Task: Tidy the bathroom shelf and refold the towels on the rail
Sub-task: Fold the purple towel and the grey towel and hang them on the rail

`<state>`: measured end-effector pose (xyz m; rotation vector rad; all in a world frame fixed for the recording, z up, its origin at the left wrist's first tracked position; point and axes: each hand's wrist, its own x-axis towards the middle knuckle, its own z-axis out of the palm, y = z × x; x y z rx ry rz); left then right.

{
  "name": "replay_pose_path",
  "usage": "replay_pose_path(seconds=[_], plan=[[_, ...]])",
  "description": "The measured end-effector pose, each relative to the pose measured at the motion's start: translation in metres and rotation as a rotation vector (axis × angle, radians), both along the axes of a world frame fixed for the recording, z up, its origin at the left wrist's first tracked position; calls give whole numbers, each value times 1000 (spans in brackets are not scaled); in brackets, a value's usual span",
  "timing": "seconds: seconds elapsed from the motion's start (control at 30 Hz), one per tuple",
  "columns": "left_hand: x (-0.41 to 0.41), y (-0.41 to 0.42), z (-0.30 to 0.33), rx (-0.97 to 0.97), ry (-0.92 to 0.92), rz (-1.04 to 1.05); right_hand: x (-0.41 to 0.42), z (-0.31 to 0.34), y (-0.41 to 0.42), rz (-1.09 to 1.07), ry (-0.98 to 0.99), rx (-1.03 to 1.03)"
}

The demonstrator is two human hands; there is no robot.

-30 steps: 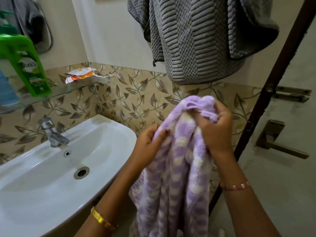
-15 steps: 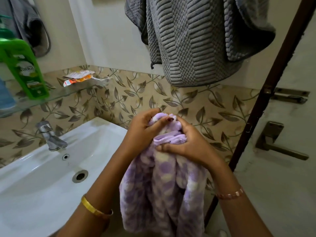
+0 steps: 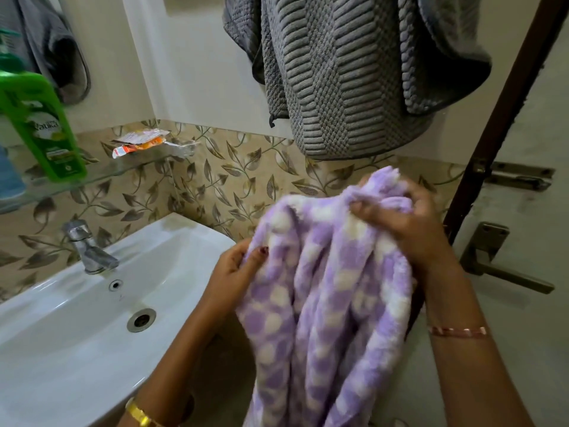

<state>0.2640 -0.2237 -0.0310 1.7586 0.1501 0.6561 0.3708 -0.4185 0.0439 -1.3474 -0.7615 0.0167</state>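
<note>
A purple and white checked towel (image 3: 323, 303) hangs bunched in front of me. My right hand (image 3: 406, 223) grips its top edge at the upper right. My left hand (image 3: 237, 272) pinches the towel's left edge, lower down, beside the sink. A grey ribbed towel (image 3: 345, 72) hangs in loose folds on the wall above; its rail is out of view. The glass shelf (image 3: 92, 180) at the left carries a green bottle (image 3: 40, 124), a blue container (image 3: 9, 174) and crumpled sachets (image 3: 138, 141).
A white sink (image 3: 77, 328) with a chrome tap (image 3: 87, 248) lies at the lower left. A door with a lever handle (image 3: 498, 263) and a bolt (image 3: 517, 175) stands at the right behind a dark frame (image 3: 498, 124). Grey cloth (image 3: 52, 47) hangs at the top left.
My hands were together at the towel's top half a second ago. They have spread apart: the right hand rose to the right, the left slid down along the left edge.
</note>
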Motion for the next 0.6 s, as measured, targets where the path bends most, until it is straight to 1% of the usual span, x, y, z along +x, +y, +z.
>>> replay_pose_path(seconds=[0.03, 0.1, 0.13, 0.2, 0.27, 0.33, 0.4, 0.47, 0.6], plan=[[2, 0, 8, 20, -31, 15, -3, -2, 3, 97, -19, -133], [9, -7, 26, 165, -86, 18, -12, -8, 15, 259, -71, -381], [12, -12, 34, 227, -113, 3, -16, -12, 22, 303, -113, -466], [11, -17, 52, 286, -154, -32, -22, -18, 31, 337, -163, -538], [8, -14, 65, 351, -146, -102, -23, -19, 35, 357, -144, -507], [5, -12, 74, 477, -98, -152, -24, -20, 37, 365, -131, -426], [8, -11, 77, 508, -80, -172, -24, -24, 40, 335, -108, -332], [12, -11, 73, 472, -78, -142, -21, -26, 41, 225, -86, -249], [11, -1, 45, 298, -10, -50, -4, -21, 30, -40, -56, -60]])
